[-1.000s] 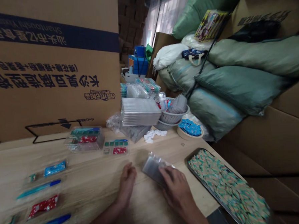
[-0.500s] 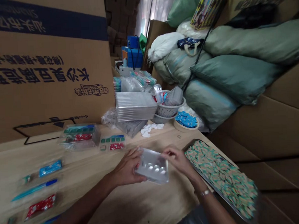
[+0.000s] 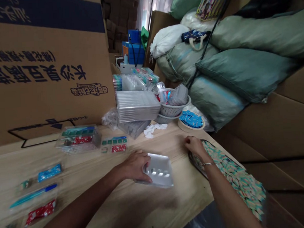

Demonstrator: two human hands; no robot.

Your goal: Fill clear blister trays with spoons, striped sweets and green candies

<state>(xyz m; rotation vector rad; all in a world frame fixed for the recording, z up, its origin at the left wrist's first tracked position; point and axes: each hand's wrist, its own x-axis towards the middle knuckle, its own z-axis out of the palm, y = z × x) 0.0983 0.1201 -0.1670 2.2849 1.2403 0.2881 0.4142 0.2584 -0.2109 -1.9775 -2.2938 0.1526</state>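
My left hand (image 3: 135, 166) grips the left edge of a clear plastic blister tray (image 3: 159, 170), which has a row of small round cavities and rests on the light wooden table (image 3: 153, 144). My right hand (image 3: 196, 147) is apart from it, with curled fingers at the near corner of a dark metal tray (image 3: 195, 161). That tray is heaped with small teal-and-cream packets (image 3: 238, 179). Whether my right hand holds a packet is hidden by the fingers.
Filled blister packs with blue and red items (image 3: 41, 191) lie at the table's left, and a clear box (image 3: 78, 139) stands behind them. At the back are stacked clear trays (image 3: 137, 106), a plastic colander (image 3: 173, 107) and green sacks (image 3: 217, 86). A large cardboard carton (image 3: 48, 71) stands at the left.
My right hand has let go of the blister tray and moved right to the metal tray. My left hand still holds the blister tray, which now lies flatter on the table.
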